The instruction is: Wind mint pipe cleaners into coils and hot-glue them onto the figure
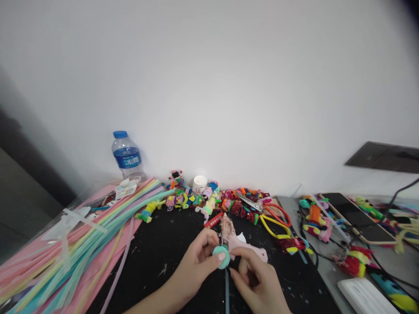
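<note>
My left hand (201, 259) pinches a round, flat teal disc (221, 257), fuzzy like coiled pipe cleaner, between thumb and fingers. Close at its right side is my right hand (253, 274), thumb and index finger drawn together around a small dark bit that I cannot make out. Just behind the hands lies a pale pink glue gun (244, 245), its stained nozzle pointing toward the wall. A translucent glue stick (227, 292) lies below the disc, between my hands. A red tube-like piece (213, 220) rests beside the nozzle.
Bundled pastel pipe cleaners (94, 235) cover the left. Several small pipe-cleaner figures (186, 198) line the back of the black mat (153, 253). Scissors (273, 218) with red and yellow handles, a phone (356, 218), cables and a white box (365, 296) are right. A bottle (127, 155) stands back left.
</note>
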Motion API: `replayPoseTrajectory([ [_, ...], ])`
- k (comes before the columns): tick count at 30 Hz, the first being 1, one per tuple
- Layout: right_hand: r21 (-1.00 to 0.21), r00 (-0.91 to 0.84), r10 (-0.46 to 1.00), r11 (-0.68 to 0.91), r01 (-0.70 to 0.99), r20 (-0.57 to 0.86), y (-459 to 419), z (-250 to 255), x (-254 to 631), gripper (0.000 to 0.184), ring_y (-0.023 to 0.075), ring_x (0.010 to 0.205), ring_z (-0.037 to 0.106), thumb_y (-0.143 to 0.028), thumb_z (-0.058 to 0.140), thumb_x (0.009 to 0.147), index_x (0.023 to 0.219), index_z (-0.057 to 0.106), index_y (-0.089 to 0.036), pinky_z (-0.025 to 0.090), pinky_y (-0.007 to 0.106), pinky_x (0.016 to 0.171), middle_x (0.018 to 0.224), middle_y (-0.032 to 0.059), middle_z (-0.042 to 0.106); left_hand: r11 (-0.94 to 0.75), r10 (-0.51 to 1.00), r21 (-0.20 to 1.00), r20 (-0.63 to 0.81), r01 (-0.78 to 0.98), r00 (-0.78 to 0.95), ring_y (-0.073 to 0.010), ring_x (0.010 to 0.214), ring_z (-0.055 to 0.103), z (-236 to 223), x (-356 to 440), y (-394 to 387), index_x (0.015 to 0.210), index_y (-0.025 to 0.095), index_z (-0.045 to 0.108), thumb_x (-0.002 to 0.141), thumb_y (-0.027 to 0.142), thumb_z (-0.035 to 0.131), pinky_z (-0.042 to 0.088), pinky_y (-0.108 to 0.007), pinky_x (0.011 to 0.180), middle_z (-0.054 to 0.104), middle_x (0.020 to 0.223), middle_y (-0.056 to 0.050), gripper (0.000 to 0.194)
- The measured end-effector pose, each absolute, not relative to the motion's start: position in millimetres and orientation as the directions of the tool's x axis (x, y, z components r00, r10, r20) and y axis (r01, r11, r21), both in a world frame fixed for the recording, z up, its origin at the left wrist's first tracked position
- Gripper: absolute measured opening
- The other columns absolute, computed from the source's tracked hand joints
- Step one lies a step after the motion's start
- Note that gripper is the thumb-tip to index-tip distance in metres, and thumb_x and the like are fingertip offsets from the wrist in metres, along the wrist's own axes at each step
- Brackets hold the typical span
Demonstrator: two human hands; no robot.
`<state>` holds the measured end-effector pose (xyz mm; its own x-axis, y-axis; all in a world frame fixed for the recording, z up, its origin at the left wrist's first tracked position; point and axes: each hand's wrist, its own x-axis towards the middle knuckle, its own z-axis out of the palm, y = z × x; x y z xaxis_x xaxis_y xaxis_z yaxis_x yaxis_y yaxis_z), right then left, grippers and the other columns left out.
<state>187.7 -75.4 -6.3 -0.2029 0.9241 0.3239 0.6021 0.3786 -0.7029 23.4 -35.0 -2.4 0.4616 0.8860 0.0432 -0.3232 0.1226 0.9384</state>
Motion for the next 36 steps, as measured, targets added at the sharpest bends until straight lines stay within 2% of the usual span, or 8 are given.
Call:
replayPoseTrajectory([
  [7, -0.694, -0.201, 0.912, 0.403, 0.596, 0.357, -73.8, -3.9, 191.0, 0.02, 0.0089, 0.04, 0.034, -0.015, 0.048, 0.081, 0.1, 0.053, -0.018, 0.03, 0.017, 0.04, 0.053, -0.0102, 0.029, 0.116, 0.895, 0.935, 0.048, -0.335, 0.443, -0.0108, 0.067, 0.035, -3.8, 23.8, -34.0, 0.077, 0.019, 0.044, 0.076, 0.028, 0.062, 0.03, -0.023, 0.062, 0.036, 0.072, 0.004, 0.021],
  [20, -0.621, -0.199, 0.862, 0.479, 0.62, 0.467, -72.2, -7.0, 190.8, 0.013, 0.0084, 0.037, 0.038, -0.014, 0.05, 0.08, 0.089, 0.059, -0.015, 0.034, 0.016, 0.038, 0.05, -0.0093, 0.033, 0.137, 0.885, 0.936, 0.03, -0.323, 0.465, -0.0108, 0.068, 0.035, -3.8, 24.7, -35.6, 0.077, 0.019, 0.043, 0.075, 0.029, 0.063, 0.031, -0.023, 0.063, 0.037, 0.072, 0.004, 0.023],
  [28, -0.599, -0.198, 0.866, 0.467, 0.65, 0.46, -76.2, -7.0, 190.0, 0.014, 0.009, 0.037, 0.042, -0.016, 0.051, 0.081, 0.09, 0.062, -0.013, 0.037, 0.017, 0.039, 0.048, -0.008, 0.04, 0.117, 0.887, 0.937, 0.051, -0.33, 0.459, -0.0106, 0.066, 0.035, -7.1, 24.8, -35.4, 0.077, 0.018, 0.043, 0.076, 0.029, 0.062, 0.031, -0.023, 0.062, 0.037, 0.071, 0.004, 0.021],
  [36, -0.58, -0.206, 0.859, 0.475, 0.661, 0.469, -75.5, -7.9, 189.1, 0.014, 0.0092, 0.037, 0.042, -0.016, 0.05, 0.082, 0.089, 0.061, -0.013, 0.037, 0.017, 0.039, 0.046, -0.0081, 0.04, 0.124, 0.885, 0.929, 0.056, -0.348, 0.463, -0.0102, 0.065, 0.035, -7.8, 25.7, -34.7, 0.077, 0.018, 0.043, 0.076, 0.029, 0.062, 0.031, -0.022, 0.061, 0.037, 0.07, 0.005, 0.022],
])
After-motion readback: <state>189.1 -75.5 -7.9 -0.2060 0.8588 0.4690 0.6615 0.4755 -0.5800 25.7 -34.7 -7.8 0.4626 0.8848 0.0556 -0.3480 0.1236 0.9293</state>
